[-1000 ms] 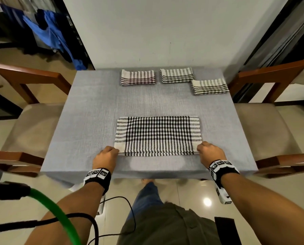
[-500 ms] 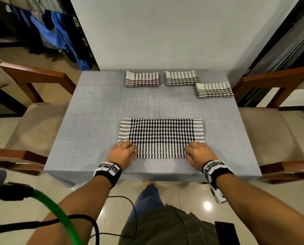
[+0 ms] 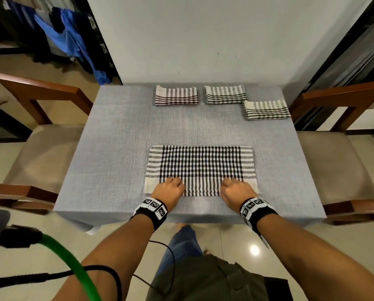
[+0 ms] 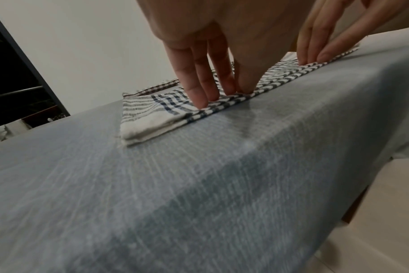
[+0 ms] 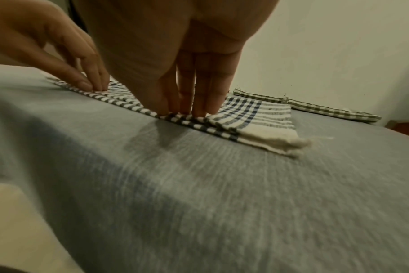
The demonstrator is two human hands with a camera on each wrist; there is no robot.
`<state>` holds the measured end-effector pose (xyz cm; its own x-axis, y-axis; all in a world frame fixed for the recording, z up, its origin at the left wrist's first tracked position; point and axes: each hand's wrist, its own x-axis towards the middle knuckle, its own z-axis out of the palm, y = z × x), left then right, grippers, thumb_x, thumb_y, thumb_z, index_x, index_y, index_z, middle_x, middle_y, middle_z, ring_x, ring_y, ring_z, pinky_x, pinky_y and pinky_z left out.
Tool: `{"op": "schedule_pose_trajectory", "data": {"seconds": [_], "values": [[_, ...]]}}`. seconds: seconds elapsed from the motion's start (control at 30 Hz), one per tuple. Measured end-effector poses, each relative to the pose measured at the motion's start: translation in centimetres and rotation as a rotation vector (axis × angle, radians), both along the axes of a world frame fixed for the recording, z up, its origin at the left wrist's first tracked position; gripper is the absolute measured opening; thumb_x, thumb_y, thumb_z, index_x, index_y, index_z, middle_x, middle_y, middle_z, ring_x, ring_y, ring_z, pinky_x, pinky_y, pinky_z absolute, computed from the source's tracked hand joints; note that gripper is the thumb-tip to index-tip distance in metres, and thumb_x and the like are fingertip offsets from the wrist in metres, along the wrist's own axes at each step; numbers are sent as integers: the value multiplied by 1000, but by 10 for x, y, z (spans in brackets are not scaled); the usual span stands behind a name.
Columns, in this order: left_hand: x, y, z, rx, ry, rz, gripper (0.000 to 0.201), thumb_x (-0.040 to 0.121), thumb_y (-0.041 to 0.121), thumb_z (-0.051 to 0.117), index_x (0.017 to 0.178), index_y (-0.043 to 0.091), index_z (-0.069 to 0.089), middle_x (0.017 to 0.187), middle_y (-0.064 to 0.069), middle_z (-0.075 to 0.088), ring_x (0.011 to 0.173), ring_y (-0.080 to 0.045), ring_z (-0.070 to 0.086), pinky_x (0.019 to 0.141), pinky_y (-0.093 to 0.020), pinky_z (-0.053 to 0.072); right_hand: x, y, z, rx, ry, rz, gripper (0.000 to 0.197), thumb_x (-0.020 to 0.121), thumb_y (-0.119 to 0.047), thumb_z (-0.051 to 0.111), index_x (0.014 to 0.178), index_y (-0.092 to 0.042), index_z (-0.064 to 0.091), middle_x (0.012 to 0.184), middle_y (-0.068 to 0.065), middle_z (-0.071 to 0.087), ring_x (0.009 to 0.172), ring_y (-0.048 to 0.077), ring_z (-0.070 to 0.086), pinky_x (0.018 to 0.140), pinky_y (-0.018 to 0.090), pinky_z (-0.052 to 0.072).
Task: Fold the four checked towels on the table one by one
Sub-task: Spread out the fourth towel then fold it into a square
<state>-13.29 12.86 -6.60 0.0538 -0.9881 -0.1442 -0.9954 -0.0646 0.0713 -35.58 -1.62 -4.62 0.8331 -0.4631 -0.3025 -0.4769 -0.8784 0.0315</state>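
Note:
A black-and-white checked towel, folded in half into a wide strip, lies flat on the near part of the grey table. My left hand and right hand rest on its near edge, each a little inside a corner. In the left wrist view the left fingers stand straight with their tips pressing the towel. The right wrist view shows the right fingers pressing the towel the same way. Three folded towels lie at the far edge.
Wooden chairs with beige seats stand at the left and right of the table. A white wall rises right behind the far edge. A green cable runs by my left arm. The tablecloth hangs over the near edge.
Both hands have slid inward along the towel's near edge, from the two corners toward the middle. The towel has stayed flat in place.

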Motion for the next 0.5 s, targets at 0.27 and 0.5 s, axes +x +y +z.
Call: {"op": "schedule_pose_trajectory", "data": {"seconds": [0.27, 0.5], "values": [[-9, -1, 1, 89, -18, 53, 21, 89, 8, 52, 110, 8, 56, 112, -9, 55, 100, -27, 54, 81, -41, 54, -3, 7, -8, -54, -55, -4, 15, 84, -13, 67, 98, -9, 65, 95, 7, 64, 77, 21, 63, 56, 35, 57], [-4, 14, -7, -8, 34, 35, 21, 89, 11, 50, 110, 11, 55, 123, -10, 55, 107, -25, 54, 86, -38, 52, -14, 10, -12, -52, -208, 38, 19, 78, -10, 72, 94, -8, 63, 92, 8, 61, 73, 22, 60, 49, 32, 55]]}}
